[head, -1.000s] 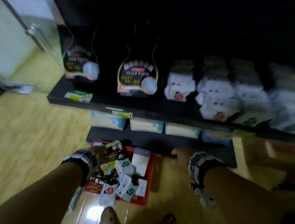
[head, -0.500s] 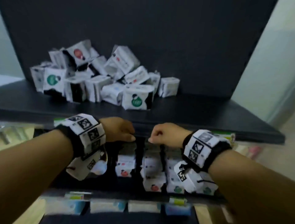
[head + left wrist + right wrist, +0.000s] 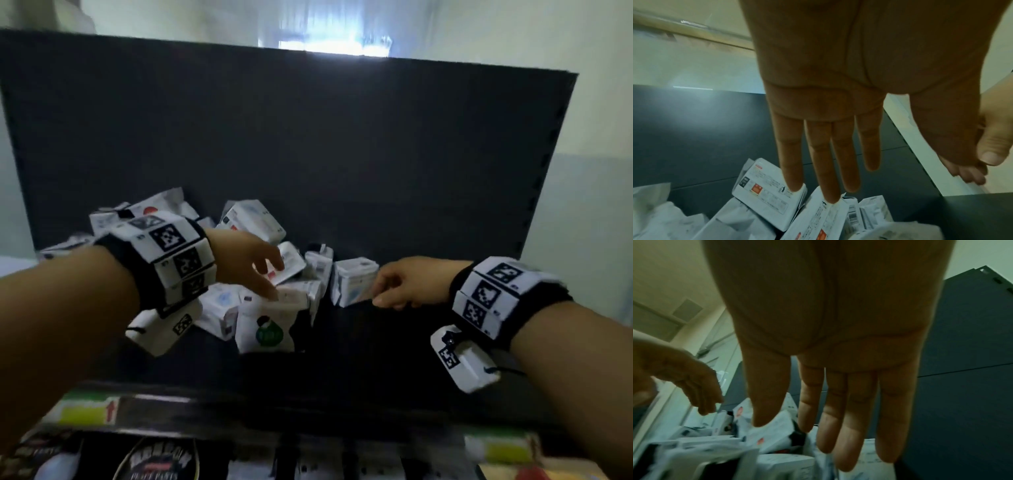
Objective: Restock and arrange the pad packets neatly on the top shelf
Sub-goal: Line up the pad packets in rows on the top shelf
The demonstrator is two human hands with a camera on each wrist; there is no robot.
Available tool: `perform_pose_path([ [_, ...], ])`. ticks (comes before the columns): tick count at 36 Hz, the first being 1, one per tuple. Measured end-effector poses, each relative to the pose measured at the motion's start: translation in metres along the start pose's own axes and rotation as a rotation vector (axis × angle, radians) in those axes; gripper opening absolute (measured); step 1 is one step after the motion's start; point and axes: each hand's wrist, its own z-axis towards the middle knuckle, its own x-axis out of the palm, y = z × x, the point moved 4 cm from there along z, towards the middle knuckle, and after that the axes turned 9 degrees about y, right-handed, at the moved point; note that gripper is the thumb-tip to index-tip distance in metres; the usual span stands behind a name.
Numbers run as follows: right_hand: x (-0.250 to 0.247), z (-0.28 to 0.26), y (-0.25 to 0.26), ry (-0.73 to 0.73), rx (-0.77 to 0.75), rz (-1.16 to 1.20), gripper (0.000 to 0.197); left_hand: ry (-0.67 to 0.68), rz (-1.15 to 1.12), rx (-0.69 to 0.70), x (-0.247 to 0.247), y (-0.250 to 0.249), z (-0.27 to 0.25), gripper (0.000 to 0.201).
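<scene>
- Half a second ago both fists hung curled at the front edge of the top shelf (image 3: pixel 394 346); now both reach in over it, toward the heap of pad packets (image 3: pixel 260 274).
- The left hand (image 3: pixel 246 263) is released, fingers straight, tips just over two packets near the heap's middle (touching or only near, I cannot tell), holding nothing.
- The right hand (image 3: pixel 407 284) is also unclenched; its fingertips are at a lone packet (image 3: pixel 352 284) standing at the heap's right edge, not yet gripped.
- The packets lie jumbled on the shelf's left half, against the dark back panel (image 3: pixel 308 137); the right half is bare.
- So the stock seems delivered, and tidying it into rows looks about to begin.
</scene>
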Motion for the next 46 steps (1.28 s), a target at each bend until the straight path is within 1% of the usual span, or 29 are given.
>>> perform_pose_path([
  [2,-0.018,0.017,-0.013,-0.023,0.041,-0.087,0.031,0.040,0.009,-0.018,-0.005,0.003,0.020,0.063],
  [5,-0.042,0.043,-0.031,-0.104,0.097,-0.177,0.037,0.065,0.047,-0.015,-0.006,0.004,0.049,0.072],
  [8,-0.052,0.074,-0.047,-0.149,0.123,-0.197,0.049,0.117,0.028,-0.004,0.001,0.000,0.070,0.073],
  [10,-0.051,0.096,-0.054,-0.132,0.124,-0.217,0.057,0.169,0.014,-0.019,0.009,-0.002,0.079,0.073],
  [12,-0.050,0.119,-0.056,-0.115,0.108,-0.267,0.064,0.200,0.013,-0.050,0.013,-0.001,0.085,0.074],
  [15,-0.049,0.152,-0.056,-0.097,0.056,-0.321,0.075,0.210,0.001,-0.095,0.016,0.001,0.089,0.073],
  [18,-0.043,0.181,-0.057,-0.043,0.012,-0.328,0.081,0.233,-0.047,-0.150,0.021,0.002,0.089,0.071],
  [20,-0.038,0.196,-0.057,-0.008,-0.016,-0.344,0.084,0.263,-0.061,-0.198,0.026,-0.001,0.089,0.074],
  [23,-0.029,0.216,-0.064,-0.023,-0.063,-0.439,0.093,0.245,0.049,-0.271,0.033,-0.008,0.088,0.080],
  [25,-0.023,0.226,-0.072,-0.076,-0.075,-0.570,0.098,0.229,0.099,-0.302,0.036,-0.014,0.089,0.080],
  [27,-0.019,0.231,-0.083,-0.091,-0.078,-0.659,0.100,0.230,0.103,-0.316,0.036,-0.021,0.090,0.078],
  [30,-0.028,0.216,-0.096,-0.048,-0.110,-0.661,0.096,0.234,0.069,-0.302,0.032,-0.038,0.096,0.073],
  [33,-0.048,0.177,-0.108,-0.025,-0.171,-0.549,0.079,0.237,0.011,-0.228,0.025,-0.063,0.110,0.068],
  [36,-0.068,0.136,-0.129,-0.112,-0.257,-0.338,0.068,0.246,-0.049,-0.156,0.018,-0.091,0.128,0.063],
  [39,-0.085,0.102,-0.162,-0.178,-0.337,-0.069,0.068,0.241,-0.055,-0.112,0.013,-0.112,0.149,0.063],
  [43,-0.093,0.062,-0.208,-0.190,-0.417,0.272,0.073,0.239,-0.058,-0.090,0.012,-0.132,0.179,0.068],
  [46,-0.090,0.041,-0.228,-0.165,-0.513,0.519,0.076,0.260,-0.033,-0.055,0.013,-0.143,0.198,0.074],
])
